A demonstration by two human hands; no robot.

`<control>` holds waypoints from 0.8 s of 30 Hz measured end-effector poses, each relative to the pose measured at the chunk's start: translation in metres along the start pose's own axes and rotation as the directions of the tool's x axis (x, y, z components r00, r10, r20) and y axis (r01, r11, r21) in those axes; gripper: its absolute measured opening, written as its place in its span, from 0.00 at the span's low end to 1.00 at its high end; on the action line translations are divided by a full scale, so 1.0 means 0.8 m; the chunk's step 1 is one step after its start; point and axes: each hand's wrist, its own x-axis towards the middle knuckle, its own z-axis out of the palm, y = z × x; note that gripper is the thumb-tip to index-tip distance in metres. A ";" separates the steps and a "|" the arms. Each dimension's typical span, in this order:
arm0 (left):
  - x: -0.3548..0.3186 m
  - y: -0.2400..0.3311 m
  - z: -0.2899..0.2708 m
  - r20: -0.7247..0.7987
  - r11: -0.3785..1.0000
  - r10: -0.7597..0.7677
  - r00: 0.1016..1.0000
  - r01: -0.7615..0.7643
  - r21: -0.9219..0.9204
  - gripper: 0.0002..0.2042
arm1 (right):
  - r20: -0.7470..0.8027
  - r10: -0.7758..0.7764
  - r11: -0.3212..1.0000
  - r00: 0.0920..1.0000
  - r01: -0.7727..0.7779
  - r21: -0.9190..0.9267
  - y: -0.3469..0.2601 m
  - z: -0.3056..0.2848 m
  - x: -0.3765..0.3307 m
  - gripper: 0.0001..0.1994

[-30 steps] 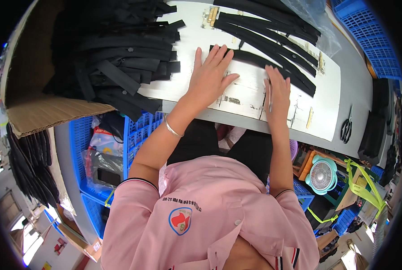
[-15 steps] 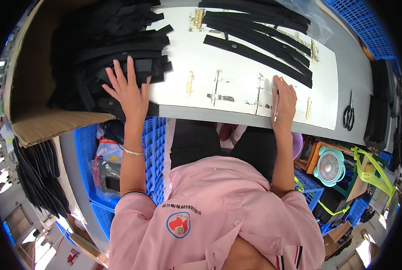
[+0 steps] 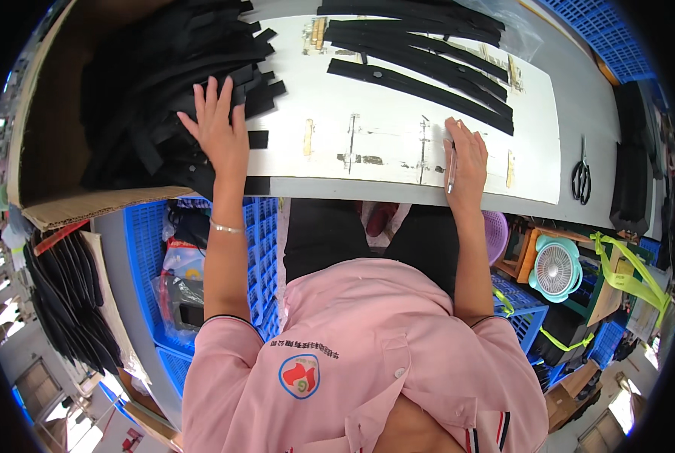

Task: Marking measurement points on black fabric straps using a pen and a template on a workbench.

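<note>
Left hand (image 3: 222, 136), above the board's lower strip a second ago, has moved to the heaped black fabric strips (image 3: 137, 94), where it lies with fingers spread, palm down, gripping nothing visible. Right hand (image 3: 468, 162), loosely curled, keeps a slim silvery pen (image 3: 451, 170) along its thumb side. Just beyond its fingertips, a flat black fabric strip with a dark round button (image 3: 420, 93) slants across the white rectangular board (image 3: 535, 155), more strips lying past it. Right of that hand, black-handled metal scissors (image 3: 581, 181) rest on the grey table (image 3: 590, 113). Nearer the body than both hands, the pink short-sleeved shirt (image 3: 367, 309) bears a line of dark printed characters (image 3: 304, 345) and a blue-edged shield emblem (image 3: 299, 376) with red shapes.
</note>
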 end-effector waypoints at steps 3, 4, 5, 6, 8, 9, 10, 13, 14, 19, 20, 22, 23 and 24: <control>-0.011 0.007 -0.019 -0.023 0.990 -0.020 1.000 0.017 -0.138 0.12 | -0.007 -0.011 1.000 1.000 0.011 0.018 0.000 0.000 0.001 0.20; -0.010 0.006 -0.026 0.008 0.993 0.005 1.000 -0.005 -0.118 0.10 | -0.008 -0.004 1.000 1.000 0.004 0.015 0.000 -0.001 0.001 0.20; -0.010 0.006 -0.033 0.038 0.995 0.031 0.999 -0.027 -0.098 0.09 | -0.013 -0.003 1.000 1.000 0.003 0.023 0.000 -0.001 0.000 0.20; -0.006 0.024 -0.045 0.039 0.996 0.068 0.997 -0.070 0.054 0.07 | -0.017 -0.002 1.000 1.000 0.003 0.031 0.001 -0.001 0.000 0.20; -0.002 0.043 -0.052 0.023 0.993 0.072 0.997 -0.074 0.092 0.07 | -0.036 -0.005 0.999 0.999 0.007 0.041 0.001 0.001 0.001 0.21; -0.002 0.048 -0.053 0.003 0.988 0.071 0.998 -0.070 0.134 0.07 | -0.053 -0.016 0.998 0.998 0.019 0.054 0.001 0.002 0.002 0.22; -0.003 0.049 -0.054 0.004 0.988 0.074 0.997 -0.074 0.134 0.07 | -0.055 -0.013 0.998 0.998 0.016 0.055 0.001 0.002 0.001 0.22; -0.005 0.038 -0.059 0.019 0.994 0.072 0.997 -0.074 0.080 0.11 | -0.049 0.003 0.997 0.999 0.001 0.076 0.003 0.004 -0.001 0.21; -0.008 0.030 -0.063 0.027 0.996 0.048 0.998 -0.050 0.079 0.13 | -0.056 -0.002 0.997 0.998 0.006 0.074 0.006 0.004 -0.001 0.20; 0.001 -0.012 -0.080 0.075 0.991 0.047 0.996 -0.056 0.121 0.14 | -0.071 0.002 0.996 0.997 0.005 0.085 0.001 -0.003 0.000 0.19; 0.009 -0.018 -0.080 0.094 0.981 0.083 0.992 -0.098 0.165 0.13 | -0.072 -0.005 0.995 0.997 0.012 0.094 0.002 -0.003 0.001 0.19; 0.023 -0.033 -0.079 0.123 0.982 0.074 0.990 -0.093 0.165 0.11 | -0.074 -0.016 0.995 0.997 0.023 0.100 0.005 -0.003 0.002 0.19; 0.027 -0.036 -0.077 0.151 0.982 0.064 0.986 -0.089 0.166 0.10 | -0.089 -0.015 0.993 0.996 0.026 0.115 0.006 -0.001 0.000 0.20; 0.034 -0.028 -0.074 0.119 0.979 0.102 0.988 -0.121 0.163 0.07 | -0.104 -0.007 0.992 0.995 0.019 0.122 0.008 0.000 -0.003 0.20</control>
